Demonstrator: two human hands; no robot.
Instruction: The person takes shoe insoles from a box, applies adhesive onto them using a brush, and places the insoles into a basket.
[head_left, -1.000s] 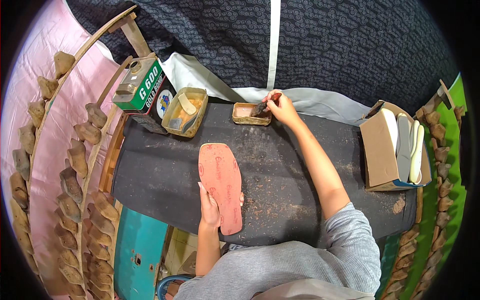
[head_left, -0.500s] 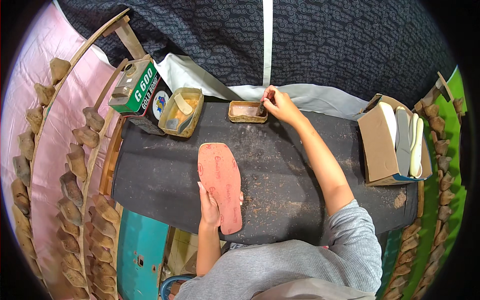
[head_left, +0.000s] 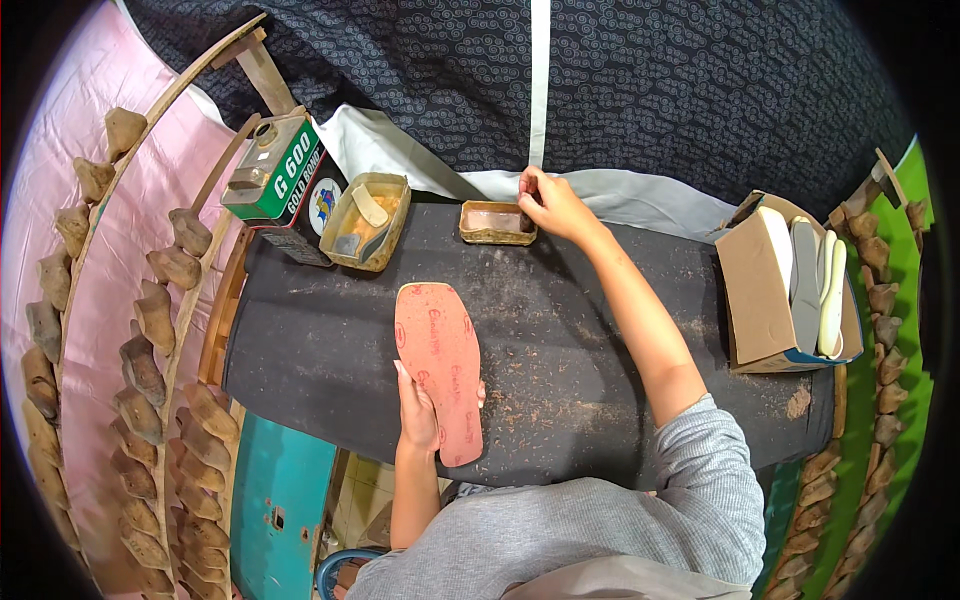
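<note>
Head view: the left hand (head_left: 420, 415) clasped a red sole-shaped sheet (head_left: 443, 365) in its grip, below centre; at upper centre, the right hand (head_left: 555, 207) was by the right end of a small tray (head_left: 495, 238), its grip's contents impossible to tell.

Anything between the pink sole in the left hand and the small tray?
Nothing visible stands between the pink sole and the small tray, just dark cloth; the right hand is at the tray's right end.
</note>
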